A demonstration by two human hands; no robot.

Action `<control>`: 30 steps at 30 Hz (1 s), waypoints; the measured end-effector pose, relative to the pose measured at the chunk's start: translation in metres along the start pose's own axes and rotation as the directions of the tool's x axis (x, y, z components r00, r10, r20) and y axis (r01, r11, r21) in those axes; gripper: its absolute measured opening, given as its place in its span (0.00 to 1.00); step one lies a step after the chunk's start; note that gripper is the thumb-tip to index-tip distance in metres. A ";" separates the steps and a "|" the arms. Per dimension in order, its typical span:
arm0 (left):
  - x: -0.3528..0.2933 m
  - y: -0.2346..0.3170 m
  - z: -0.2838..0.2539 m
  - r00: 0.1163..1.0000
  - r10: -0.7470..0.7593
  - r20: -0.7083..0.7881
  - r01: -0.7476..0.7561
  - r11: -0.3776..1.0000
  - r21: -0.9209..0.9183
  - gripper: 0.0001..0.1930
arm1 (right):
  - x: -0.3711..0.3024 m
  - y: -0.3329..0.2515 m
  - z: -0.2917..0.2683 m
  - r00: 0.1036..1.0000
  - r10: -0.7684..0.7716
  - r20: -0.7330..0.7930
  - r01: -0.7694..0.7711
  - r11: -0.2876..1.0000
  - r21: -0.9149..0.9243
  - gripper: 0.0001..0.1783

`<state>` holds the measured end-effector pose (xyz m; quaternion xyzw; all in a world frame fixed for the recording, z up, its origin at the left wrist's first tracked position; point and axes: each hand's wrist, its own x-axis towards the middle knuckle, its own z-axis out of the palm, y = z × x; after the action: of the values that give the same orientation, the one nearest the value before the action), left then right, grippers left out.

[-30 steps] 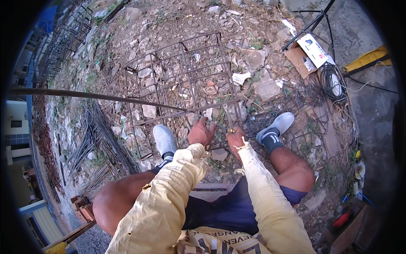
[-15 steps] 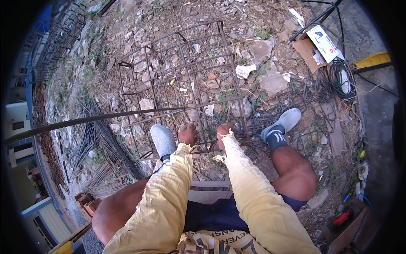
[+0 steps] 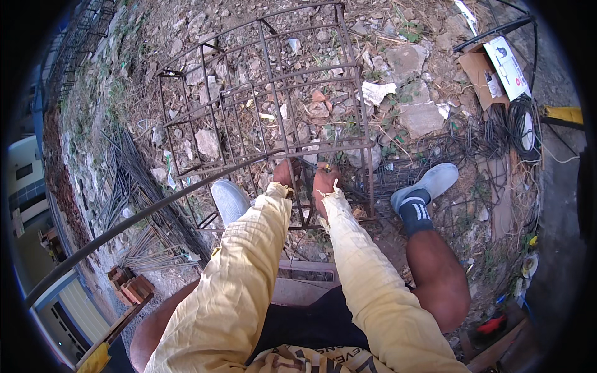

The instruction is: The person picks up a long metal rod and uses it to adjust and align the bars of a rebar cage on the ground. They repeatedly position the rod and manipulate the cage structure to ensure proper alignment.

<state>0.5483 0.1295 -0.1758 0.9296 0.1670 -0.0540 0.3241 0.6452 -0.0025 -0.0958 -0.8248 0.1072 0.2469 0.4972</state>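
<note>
A rusty rebar cage (image 3: 272,81) of crossed bars lies on the stony ground ahead of me. My left hand (image 3: 286,173) is closed at its near crossbar, beside an upright bar; what the fingers grip is hidden. Just right of it, my right hand (image 3: 324,180) is curled shut near the same crossbar, with a small yellowish bit showing at the fingers, too small to name. A long bar (image 3: 149,209) slants from the lower left up to the cage, meeting it close to my left hand.
My grey shoes (image 3: 438,181) flank the cage's near end. Bundled rods (image 3: 146,186) lie to the left, with bricks (image 3: 134,287) below. At right are tangled dark wire (image 3: 472,137), an open cardboard box (image 3: 482,78) and a coiled cable (image 3: 521,124). A pinkish seat edge (image 3: 305,271) shows beneath me.
Both hands have moved up to the cage's near crossbar, and the right has come round to face the left. The long bar's left end now sits lower, so it slants more steeply.
</note>
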 end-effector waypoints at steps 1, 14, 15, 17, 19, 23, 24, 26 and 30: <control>0.006 -0.004 0.009 0.984 -0.177 0.034 0.179 0.940 -0.290 0.20 | 0.003 0.008 -0.001 0.999 -0.010 0.033 0.010 1.000 0.020 0.08; 0.018 0.026 -0.039 0.506 -0.628 0.591 0.414 -0.425 -0.805 0.30 | -0.013 -0.043 -0.009 0.658 0.489 0.572 -0.686 0.702 0.190 0.13; 0.017 0.028 -0.042 0.515 -0.621 0.591 0.422 -0.416 -0.805 0.30 | -0.009 -0.038 -0.009 0.660 0.492 0.568 -0.675 0.720 0.161 0.13; 0.018 0.039 -0.055 0.538 -0.603 0.588 0.440 -0.394 -0.807 0.30 | 0.009 0.006 0.007 0.747 0.394 0.535 -0.530 0.840 0.121 0.12; 0.043 0.056 -0.043 0.548 -0.558 0.624 0.517 -0.361 -0.776 0.31 | 0.057 0.100 0.022 0.909 0.119 0.399 -0.180 0.976 0.120 0.12; 0.018 0.032 -0.046 0.518 -0.621 0.589 0.474 -0.365 -0.802 0.33 | 0.010 0.001 0.021 0.871 0.407 0.275 -0.437 0.898 0.054 0.10; 0.018 0.033 -0.047 0.522 -0.626 0.580 0.458 -0.368 -0.809 0.33 | 0.009 0.013 0.030 0.920 0.330 0.210 -0.363 0.922 0.139 0.08; 0.019 0.040 -0.049 0.533 -0.631 0.564 0.429 -0.373 -0.823 0.34 | 0.010 0.028 0.043 0.960 0.260 0.107 -0.274 0.951 0.143 0.07; 0.034 0.052 -0.040 0.523 -0.622 0.583 0.417 -0.409 -0.811 0.29 | 0.034 0.069 0.038 0.951 0.208 0.228 -0.217 0.976 0.018 0.11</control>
<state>0.5980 0.1256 -0.1213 0.2015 0.5999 -0.0015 0.7743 0.6339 -0.0007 -0.1812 -0.7644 0.1438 0.3882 0.4943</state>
